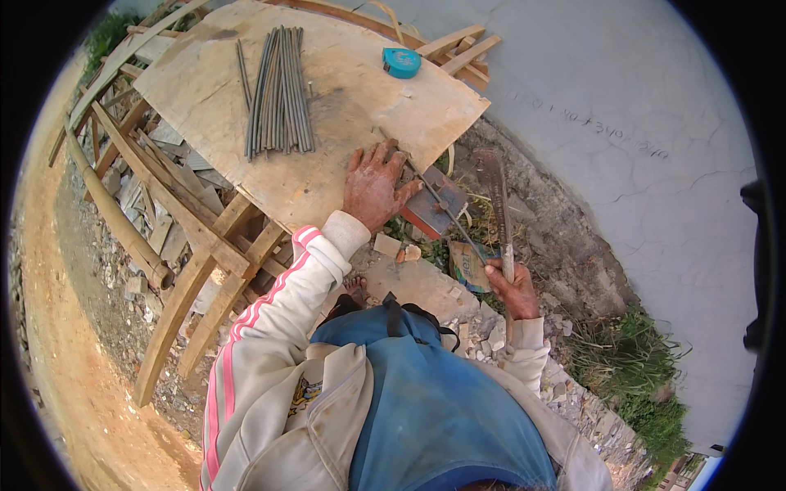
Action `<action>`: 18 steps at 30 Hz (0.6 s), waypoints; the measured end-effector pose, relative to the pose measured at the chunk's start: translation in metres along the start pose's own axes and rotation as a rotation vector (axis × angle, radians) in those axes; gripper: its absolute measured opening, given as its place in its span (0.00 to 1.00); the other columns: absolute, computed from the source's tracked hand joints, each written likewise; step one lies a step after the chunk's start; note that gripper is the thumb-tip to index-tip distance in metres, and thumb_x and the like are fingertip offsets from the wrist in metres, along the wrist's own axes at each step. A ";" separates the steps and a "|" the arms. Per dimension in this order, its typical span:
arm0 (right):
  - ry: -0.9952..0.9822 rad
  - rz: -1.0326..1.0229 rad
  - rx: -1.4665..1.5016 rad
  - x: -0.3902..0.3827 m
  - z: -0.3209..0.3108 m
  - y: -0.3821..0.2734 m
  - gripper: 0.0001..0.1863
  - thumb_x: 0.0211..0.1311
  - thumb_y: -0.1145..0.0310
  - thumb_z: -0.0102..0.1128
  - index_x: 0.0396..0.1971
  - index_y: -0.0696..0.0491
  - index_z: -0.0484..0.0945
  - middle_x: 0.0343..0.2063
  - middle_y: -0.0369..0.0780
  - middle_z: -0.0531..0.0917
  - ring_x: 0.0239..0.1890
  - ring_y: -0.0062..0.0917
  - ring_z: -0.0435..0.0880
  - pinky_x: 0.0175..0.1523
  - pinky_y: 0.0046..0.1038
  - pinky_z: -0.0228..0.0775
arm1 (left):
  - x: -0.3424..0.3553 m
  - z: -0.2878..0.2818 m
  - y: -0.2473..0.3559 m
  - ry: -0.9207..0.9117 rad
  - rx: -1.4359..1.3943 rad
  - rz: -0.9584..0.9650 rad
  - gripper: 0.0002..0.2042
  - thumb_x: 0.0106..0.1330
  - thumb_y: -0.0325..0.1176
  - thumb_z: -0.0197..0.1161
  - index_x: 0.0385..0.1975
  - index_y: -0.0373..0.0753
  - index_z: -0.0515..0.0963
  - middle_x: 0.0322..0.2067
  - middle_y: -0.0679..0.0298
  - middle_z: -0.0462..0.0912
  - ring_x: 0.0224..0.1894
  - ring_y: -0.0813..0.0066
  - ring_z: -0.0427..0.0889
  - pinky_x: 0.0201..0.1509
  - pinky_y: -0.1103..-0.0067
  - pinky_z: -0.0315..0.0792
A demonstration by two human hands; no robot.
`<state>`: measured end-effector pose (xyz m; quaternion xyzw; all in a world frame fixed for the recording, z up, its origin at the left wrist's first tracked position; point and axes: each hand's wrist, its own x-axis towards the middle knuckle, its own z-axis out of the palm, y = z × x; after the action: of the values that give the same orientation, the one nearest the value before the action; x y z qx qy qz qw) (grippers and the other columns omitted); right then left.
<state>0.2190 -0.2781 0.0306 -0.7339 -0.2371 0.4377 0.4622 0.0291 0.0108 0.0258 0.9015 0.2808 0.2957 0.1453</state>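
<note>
My left hand [377, 186] lies on the plywood sheet [344, 78], fingers stretched out and thumb apart. Its fingertips rest at the edge of a thin steel rod [468, 237], which slants off the board and over a reddish-brown metal block [426, 214]. Closed around the shaft of a long metal bar tool [496, 184], my right hand [514, 290] also meets the rod's near end; whether it grips the rod cannot be told. The tool stands up from my fist, its wider, rusty end toward the wall. A bundle of cut steel rods [280, 94] lies farther back on the plywood.
A teal tape measure [401, 63] sits near the board's far right edge. Wooden beams [176, 315] and a bamboo pole [110, 200] stick out at left over rubble. A grey wall [630, 106] rises at right, with grass [626, 352] along its foot.
</note>
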 end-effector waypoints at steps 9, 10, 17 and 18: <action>-0.077 -0.102 -0.050 0.000 -0.007 -0.004 0.18 0.66 0.58 0.68 0.41 0.60 0.82 0.20 0.28 0.75 0.20 0.12 0.68 0.25 0.21 0.59 | 0.006 0.011 0.018 -0.055 0.015 -0.176 0.32 0.56 0.55 0.71 0.51 0.35 0.77 0.58 0.52 0.74 0.59 0.50 0.74 0.69 0.58 0.59; -0.099 -0.132 -0.066 0.000 -0.011 -0.005 0.18 0.66 0.57 0.67 0.41 0.60 0.82 0.20 0.29 0.75 0.20 0.12 0.68 0.25 0.21 0.60 | 0.005 0.013 0.019 -0.030 0.007 -0.180 0.32 0.55 0.56 0.71 0.51 0.35 0.77 0.58 0.52 0.74 0.59 0.50 0.74 0.69 0.58 0.60; -0.053 -0.189 -0.546 0.013 -0.071 -0.009 0.22 0.65 0.52 0.67 0.39 0.60 0.82 0.21 0.33 0.78 0.24 0.20 0.74 0.32 0.30 0.68 | 0.002 0.021 0.012 0.060 -0.006 -0.148 0.35 0.52 0.56 0.73 0.52 0.35 0.77 0.59 0.53 0.73 0.59 0.51 0.73 0.68 0.62 0.63; -0.042 -0.209 -0.641 0.014 -0.079 -0.010 0.22 0.65 0.52 0.67 0.39 0.60 0.82 0.21 0.34 0.78 0.24 0.21 0.75 0.33 0.31 0.70 | 0.001 0.022 0.011 0.043 -0.004 -0.171 0.35 0.52 0.57 0.73 0.53 0.35 0.77 0.60 0.54 0.73 0.60 0.50 0.73 0.68 0.62 0.64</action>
<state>0.2946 -0.3004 0.0482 -0.8044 -0.4461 0.3064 0.2453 0.0484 0.0006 0.0137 0.8675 0.3590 0.3018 0.1656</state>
